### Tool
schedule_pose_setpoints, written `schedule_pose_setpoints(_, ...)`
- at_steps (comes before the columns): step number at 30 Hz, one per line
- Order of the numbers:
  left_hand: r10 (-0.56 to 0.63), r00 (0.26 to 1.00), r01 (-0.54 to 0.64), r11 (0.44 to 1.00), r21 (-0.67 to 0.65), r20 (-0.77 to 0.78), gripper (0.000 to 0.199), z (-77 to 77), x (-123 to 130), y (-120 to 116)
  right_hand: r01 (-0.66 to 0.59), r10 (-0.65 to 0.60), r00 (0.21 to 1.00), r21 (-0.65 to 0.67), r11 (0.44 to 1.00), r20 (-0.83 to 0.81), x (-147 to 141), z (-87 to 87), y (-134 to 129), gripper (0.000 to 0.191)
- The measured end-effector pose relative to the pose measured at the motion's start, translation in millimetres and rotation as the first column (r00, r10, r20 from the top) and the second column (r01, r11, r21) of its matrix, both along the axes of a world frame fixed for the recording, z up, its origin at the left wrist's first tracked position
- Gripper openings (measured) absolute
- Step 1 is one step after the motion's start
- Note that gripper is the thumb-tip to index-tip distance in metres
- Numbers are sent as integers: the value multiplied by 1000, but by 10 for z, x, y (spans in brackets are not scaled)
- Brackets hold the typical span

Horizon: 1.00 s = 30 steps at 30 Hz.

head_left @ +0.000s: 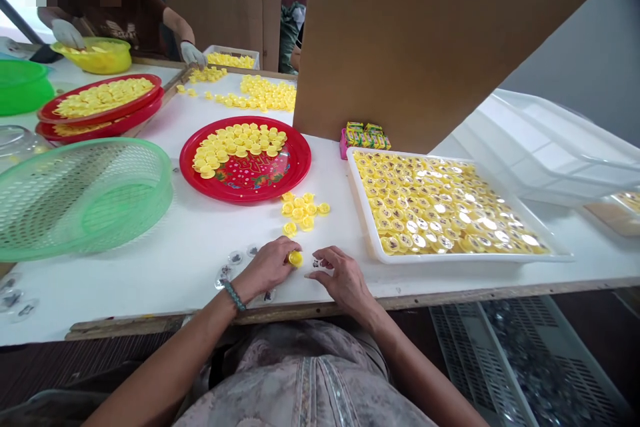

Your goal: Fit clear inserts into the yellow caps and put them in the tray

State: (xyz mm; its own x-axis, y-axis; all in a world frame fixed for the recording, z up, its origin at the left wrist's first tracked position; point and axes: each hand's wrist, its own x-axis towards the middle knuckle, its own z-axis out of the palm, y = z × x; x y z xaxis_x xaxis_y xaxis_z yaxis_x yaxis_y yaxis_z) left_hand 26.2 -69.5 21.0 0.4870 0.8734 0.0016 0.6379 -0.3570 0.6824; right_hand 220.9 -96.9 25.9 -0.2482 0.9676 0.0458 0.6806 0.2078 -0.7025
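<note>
My left hand [271, 263], with a beaded bracelet at the wrist, is closed on a small round yellow plastic piece [295, 259]. Just to its right, my right hand [345, 275] pinches a clear disc [316, 265] with a dark print. The two pieces are apart. Beyond my hands lies a loose group of yellow pieces [299, 213]. Several clear printed discs [235, 257] lie on the table around my left hand, partly hidden by it. To the right, a white tray [373, 230] holds rows of yellow pieces topped with printed discs.
A red tray [240, 195] with yellow pieces stands ahead, a green basket [150, 213] at left. A cardboard sheet [400, 40] rises behind small packets [367, 137]. Across the table, a person's gloved hand [194, 53] is by more yellow pieces. Stacked clear trays [560, 147] stand right.
</note>
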Motion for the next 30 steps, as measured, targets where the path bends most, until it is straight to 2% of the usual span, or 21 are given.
schedule_pose_setpoints(5, 111, 993, -111, 994, -25, 28, 14, -42, 120, -63, -48, 47, 995, 8, 999, 90, -60, -15, 40, 30)
schedule_pose_setpoints(11, 173, 985, -173, 984, -42, -1, 13, -54, 172, -78, -129, 125, 983, 18, 992, 136, -88, -59, 150, 30)
schedule_pose_setpoints(19, 218, 975, -213, 972, -103, 43, 12, -60, 137, -101, -135, 124, 978, 58, 989, 165, -76, -54, 181, 29)
schedule_pose_setpoints(25, 284, 958, -275, 950, -150, 41, 12, -118, 142, -75, -244, 216, 922, 51, 968, 321, -210, -40, 225, 8)
schedule_pose_setpoints(28, 311, 947, -292, 937, -190, 76, 13, -130, 122, -63, -286, 244, 875, 40, 957, 417, -247, -17, 236, 10)
schedule_pose_setpoints(30, 314, 936, -265, 926, -270, 157, 13, -134, 99, -55, -320, 272, 840, 24, 947, 470, -259, 18, 244, 14)
